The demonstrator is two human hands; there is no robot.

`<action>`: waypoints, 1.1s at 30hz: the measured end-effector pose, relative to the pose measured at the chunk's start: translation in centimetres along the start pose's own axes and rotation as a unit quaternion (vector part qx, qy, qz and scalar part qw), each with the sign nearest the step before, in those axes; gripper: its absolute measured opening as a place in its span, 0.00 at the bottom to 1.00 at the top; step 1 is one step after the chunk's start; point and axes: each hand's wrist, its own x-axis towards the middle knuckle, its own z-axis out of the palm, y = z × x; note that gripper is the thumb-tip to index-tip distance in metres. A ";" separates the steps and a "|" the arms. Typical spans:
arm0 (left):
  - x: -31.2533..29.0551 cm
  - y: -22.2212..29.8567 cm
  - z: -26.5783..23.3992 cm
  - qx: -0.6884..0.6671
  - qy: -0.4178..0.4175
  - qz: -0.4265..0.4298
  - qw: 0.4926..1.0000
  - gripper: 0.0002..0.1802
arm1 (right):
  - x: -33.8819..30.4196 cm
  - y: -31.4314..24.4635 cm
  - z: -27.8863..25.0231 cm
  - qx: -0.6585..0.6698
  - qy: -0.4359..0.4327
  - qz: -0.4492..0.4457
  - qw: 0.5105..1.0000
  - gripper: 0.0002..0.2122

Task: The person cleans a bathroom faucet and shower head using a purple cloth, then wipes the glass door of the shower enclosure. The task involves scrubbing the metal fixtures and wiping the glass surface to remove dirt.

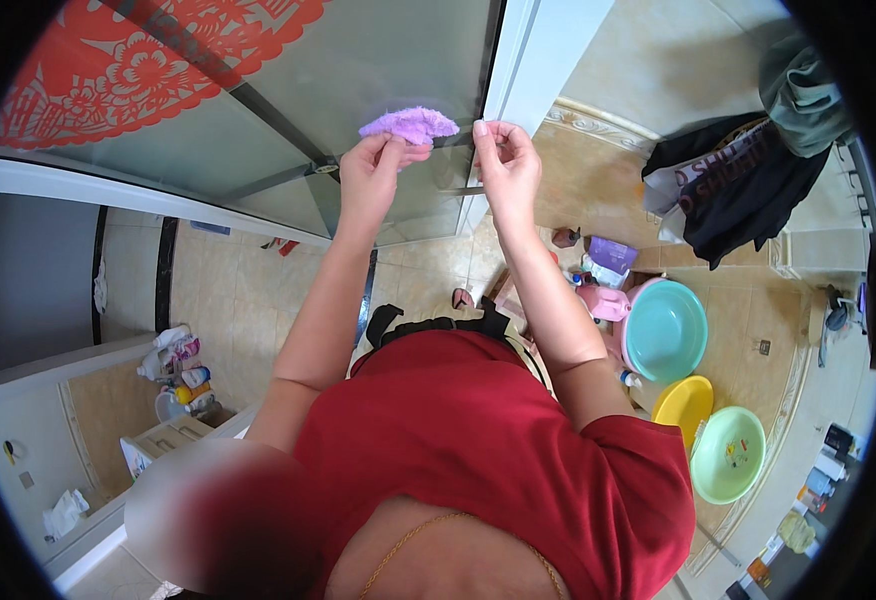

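Note:
In front of me, a fluffy purple cloth (423,124) lies against a glass door panel (358,60). My left hand (376,165) is closed on its lower edge, pinching it between thumb and fingers. My right hand (510,170) is raised beside it, over the white door frame (528,70). Its fingers are curled, with thumb and forefinger close together. Whether they grip the frame's edge or something small, I cannot make out. A red paper-cut decoration (148,80) covers the panel's upper left.
To the right stand a teal basin (664,330), a yellow basin (680,405), a green basin (728,455) and a pink jug (603,302). Dark clothes (748,190) hang on the right wall. Bottles and bags (183,375) are grouped at left. A slipper (462,298) lies on the tiled floor.

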 end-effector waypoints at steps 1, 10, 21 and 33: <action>0.0 -0.2 0.1 0.001 0.009 0.001 1.000 0.12 | 0.4 0.3 -0.1 0.014 -0.005 0.012 1.000 0.08; -0.3 0.4 0.9 0.014 0.044 -0.005 0.999 0.13 | 0.6 -1.2 -0.4 0.126 -0.027 0.053 0.990 0.07; -0.2 0.7 0.6 0.022 0.019 0.001 1.000 0.13 | -0.2 -1.1 -1.1 0.171 -0.023 0.031 0.985 0.05; 0.3 0.0 0.1 0.004 -0.013 0.002 1.000 0.13 | -2.5 1.2 -5.0 -0.387 -0.159 -0.082 0.905 0.11</action>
